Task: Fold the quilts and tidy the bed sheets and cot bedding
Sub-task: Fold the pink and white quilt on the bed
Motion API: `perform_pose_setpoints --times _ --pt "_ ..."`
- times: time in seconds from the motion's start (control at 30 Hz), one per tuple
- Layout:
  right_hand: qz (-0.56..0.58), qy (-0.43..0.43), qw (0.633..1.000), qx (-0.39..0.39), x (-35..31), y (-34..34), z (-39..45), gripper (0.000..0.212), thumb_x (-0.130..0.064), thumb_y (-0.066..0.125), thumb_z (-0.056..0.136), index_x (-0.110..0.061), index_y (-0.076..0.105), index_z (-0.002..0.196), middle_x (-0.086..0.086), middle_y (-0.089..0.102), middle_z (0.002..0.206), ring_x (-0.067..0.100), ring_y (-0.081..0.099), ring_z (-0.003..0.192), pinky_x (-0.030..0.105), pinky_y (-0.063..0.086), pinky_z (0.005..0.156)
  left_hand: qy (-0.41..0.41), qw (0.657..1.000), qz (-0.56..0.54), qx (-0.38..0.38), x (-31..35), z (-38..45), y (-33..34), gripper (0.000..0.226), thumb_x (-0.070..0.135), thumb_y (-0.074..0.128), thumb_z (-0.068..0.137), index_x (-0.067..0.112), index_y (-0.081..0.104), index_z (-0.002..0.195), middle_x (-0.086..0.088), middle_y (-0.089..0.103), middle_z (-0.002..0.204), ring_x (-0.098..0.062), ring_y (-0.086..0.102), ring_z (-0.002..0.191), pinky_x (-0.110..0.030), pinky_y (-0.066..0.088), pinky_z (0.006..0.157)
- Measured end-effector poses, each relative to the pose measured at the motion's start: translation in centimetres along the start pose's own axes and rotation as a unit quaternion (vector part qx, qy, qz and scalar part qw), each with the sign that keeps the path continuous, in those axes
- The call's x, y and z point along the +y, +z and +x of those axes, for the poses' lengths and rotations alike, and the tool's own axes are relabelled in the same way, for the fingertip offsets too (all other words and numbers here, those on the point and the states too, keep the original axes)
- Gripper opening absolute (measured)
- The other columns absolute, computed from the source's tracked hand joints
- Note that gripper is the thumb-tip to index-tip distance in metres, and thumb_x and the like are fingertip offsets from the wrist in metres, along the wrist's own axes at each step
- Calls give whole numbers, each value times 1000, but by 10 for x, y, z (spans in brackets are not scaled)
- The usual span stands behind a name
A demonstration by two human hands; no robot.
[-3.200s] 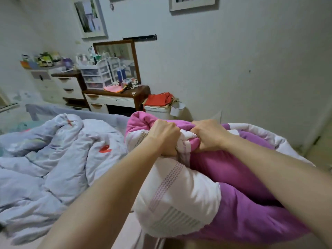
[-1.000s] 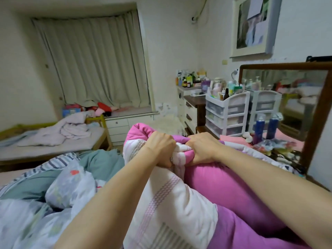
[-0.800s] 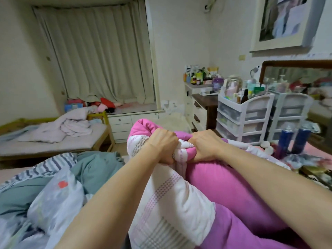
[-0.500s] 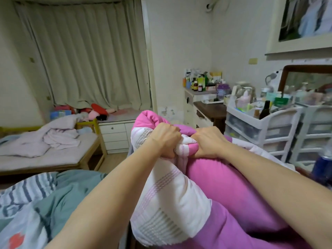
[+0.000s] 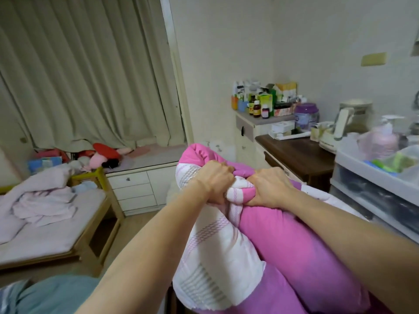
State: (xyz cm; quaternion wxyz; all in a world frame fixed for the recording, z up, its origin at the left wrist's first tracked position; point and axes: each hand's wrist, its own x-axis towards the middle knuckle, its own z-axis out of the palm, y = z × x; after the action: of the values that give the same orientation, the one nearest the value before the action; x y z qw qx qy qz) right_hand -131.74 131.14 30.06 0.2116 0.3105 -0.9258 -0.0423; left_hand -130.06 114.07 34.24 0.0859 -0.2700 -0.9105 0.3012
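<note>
A bulky pink and white quilt (image 5: 278, 245) is bunched up in front of me, held off the bed. My left hand (image 5: 215, 180) grips a fold of it at the top, fingers curled into the fabric. Right beside it, my right hand (image 5: 267, 189) grips the same bunched edge. Both forearms reach forward over the quilt. At the left stands a low wooden cot (image 5: 95, 225) with a crumpled pale lilac blanket (image 5: 43, 200) on its mattress. A teal sheet (image 5: 52, 295) shows at the bottom left corner.
A window seat with white drawers (image 5: 138, 189) holds soft toys under long beige curtains (image 5: 86, 71). On the right are a dark wooden dresser (image 5: 297, 152), a white cabinet with bottles and boxes (image 5: 263, 107), and plastic drawer units (image 5: 374, 184) close to my right arm.
My view has swung left, from the mirror and dresser toward the curtains and cot. Both hands keep the same grip on the quilt, which moves along with me.
</note>
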Motion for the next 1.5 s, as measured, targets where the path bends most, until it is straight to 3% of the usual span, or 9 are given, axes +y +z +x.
perform_pose_setpoints --times 0.2,0.5,0.67,0.87,1.0,1.13,1.33,1.5 --pt "0 -56 997 -49 40 88 139 53 -74 55 72 -26 66 94 -2 67 92 22 64 85 27 31 59 -44 997 -29 -51 -81 90 93 37 42 69 66 20 67 95 0 60 104 -22 60 94 -33 49 73" --pt "-17 -177 984 -24 41 177 364 55 -76 51 73 -28 67 95 -2 66 91 23 64 81 27 29 56 -156 983 -71 -62 -228 153 216 29 37 64 70 21 66 95 1 61 103 -22 61 94 -32 45 69" --pt "10 -221 975 -18 9 228 470 54 -75 53 72 -29 66 99 -2 63 91 22 63 83 28 29 57 -183 977 -71 -89 -307 164 289 28 34 63 70 20 67 94 -1 61 102 -23 62 91 -30 34 59" --pt "45 -265 963 -15 -36 278 594 61 -79 47 72 -31 64 108 -9 65 108 20 64 89 28 30 59 -214 966 -73 -122 -403 165 360 29 37 64 72 21 67 97 -1 61 102 -24 63 91 -31 35 60" --pt "101 -306 947 0 -71 305 671 56 -73 55 71 -30 65 105 -2 68 95 24 65 86 27 32 59 -257 951 -64 -161 -462 160 405 30 38 65 72 23 66 99 1 62 105 -22 63 95 -31 38 63" --pt "117 -347 930 -3 -109 337 746 46 -67 58 69 -26 65 90 -3 66 92 24 64 85 27 31 59 -307 926 -55 -212 -511 156 447 32 37 68 70 24 65 99 3 62 108 -19 62 99 -30 37 64" --pt "153 -419 895 -4 -159 371 845 43 -62 65 68 -24 65 89 -1 65 93 26 63 86 29 32 60 -371 890 -61 -257 -575 147 498 26 41 65 73 26 64 94 4 63 106 -18 62 95 -30 34 61" --pt "173 -435 884 -7 -196 391 924 44 -60 68 66 -23 63 88 1 67 87 28 64 81 29 31 57 -374 886 -41 -272 -640 146 544 22 43 63 72 28 60 87 5 64 99 -17 62 90 -29 25 56"
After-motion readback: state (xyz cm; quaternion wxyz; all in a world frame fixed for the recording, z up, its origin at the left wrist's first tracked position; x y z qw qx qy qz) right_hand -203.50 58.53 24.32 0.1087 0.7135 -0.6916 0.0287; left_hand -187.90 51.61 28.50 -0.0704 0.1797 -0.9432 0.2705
